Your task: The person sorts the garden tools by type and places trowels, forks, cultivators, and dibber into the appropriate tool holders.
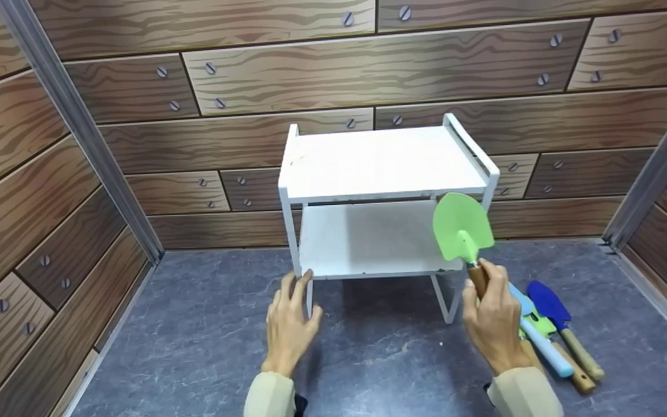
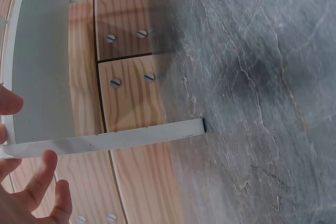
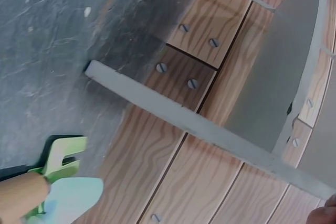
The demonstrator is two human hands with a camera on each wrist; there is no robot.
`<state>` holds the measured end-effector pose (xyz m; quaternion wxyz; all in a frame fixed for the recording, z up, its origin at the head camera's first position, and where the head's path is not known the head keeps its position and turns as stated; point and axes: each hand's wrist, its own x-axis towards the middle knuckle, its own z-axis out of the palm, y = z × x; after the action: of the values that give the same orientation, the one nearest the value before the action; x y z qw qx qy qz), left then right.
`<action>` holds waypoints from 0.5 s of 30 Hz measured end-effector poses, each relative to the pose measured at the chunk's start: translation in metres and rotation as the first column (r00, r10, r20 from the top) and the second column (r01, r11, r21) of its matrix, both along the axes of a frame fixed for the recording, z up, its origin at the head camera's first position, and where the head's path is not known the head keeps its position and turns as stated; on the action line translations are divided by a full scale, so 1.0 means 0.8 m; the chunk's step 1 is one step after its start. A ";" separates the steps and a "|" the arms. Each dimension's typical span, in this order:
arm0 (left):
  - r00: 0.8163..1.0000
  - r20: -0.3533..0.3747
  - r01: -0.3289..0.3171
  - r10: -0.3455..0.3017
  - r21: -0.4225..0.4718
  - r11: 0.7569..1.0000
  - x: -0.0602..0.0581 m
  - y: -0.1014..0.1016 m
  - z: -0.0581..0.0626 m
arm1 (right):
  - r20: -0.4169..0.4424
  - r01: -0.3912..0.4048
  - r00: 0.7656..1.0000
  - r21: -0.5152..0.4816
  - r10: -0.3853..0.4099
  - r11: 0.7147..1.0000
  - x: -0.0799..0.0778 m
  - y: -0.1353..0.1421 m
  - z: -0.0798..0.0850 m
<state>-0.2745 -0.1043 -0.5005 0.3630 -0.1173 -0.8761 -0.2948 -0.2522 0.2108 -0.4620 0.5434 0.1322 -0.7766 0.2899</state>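
Note:
In the head view, my right hand (image 1: 493, 315) grips the brown wooden handle of a small light-green hand trowel (image 1: 462, 226). Its blade points up, in front of the right side of a white two-tier shelf (image 1: 368, 237). My left hand (image 1: 292, 324) is at the front left corner of the lower tier, its fingers spread and loosely bent. The left wrist view has these fingers (image 2: 39, 182) on either side of the white leg (image 2: 115, 139); firm contact is hard to tell. Only a fingertip (image 3: 324, 213) of the right hand shows in the right wrist view, and the trowel is out of sight there.
On the dark floor (image 1: 206, 347), to the right of the right hand, lie a dark-blue trowel (image 1: 550, 301), a light-blue tool (image 1: 548, 347) and a green hand fork (image 1: 542, 324) with a wooden handle, partly overlapping. Wood-patterned walls (image 1: 333, 69) stand behind and at both sides.

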 end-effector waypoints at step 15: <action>1.000 -0.007 -0.002 0.002 0.006 1.000 -0.001 0.000 0.000 | -0.054 -0.064 0.996 0.058 0.068 0.996 -0.008 -0.032 0.006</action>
<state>-0.2751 -0.1043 -0.5007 0.3666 -0.1164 -0.8741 -0.2966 -0.2584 0.1855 -0.4569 0.5512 0.1811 -0.7641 0.2819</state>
